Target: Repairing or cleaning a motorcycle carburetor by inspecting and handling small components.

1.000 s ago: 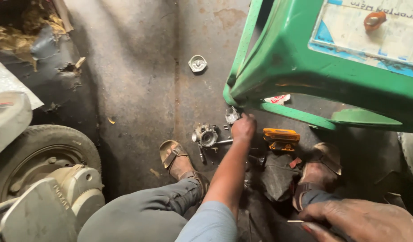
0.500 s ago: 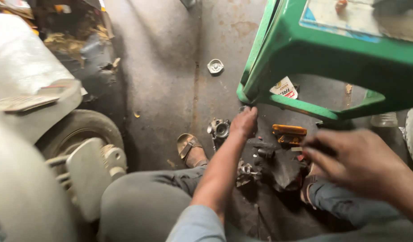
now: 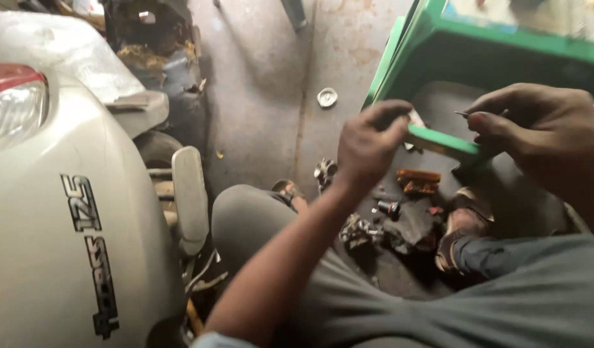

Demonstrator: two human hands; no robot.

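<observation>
Grey trousers (image 3: 400, 309) over both legs — brown strapped sandals (image 3: 457, 240) on the feet — bare forearms.

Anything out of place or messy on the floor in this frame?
Yes. Small metal parts and an orange piece lie scattered loose on the grimy floor between the person's feet, and a lone round metal cap sits apart, farther off.

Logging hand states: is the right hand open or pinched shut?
Pinched: right hand fingertips close on a thin metal pin; what kind, cannot tell.
</observation>
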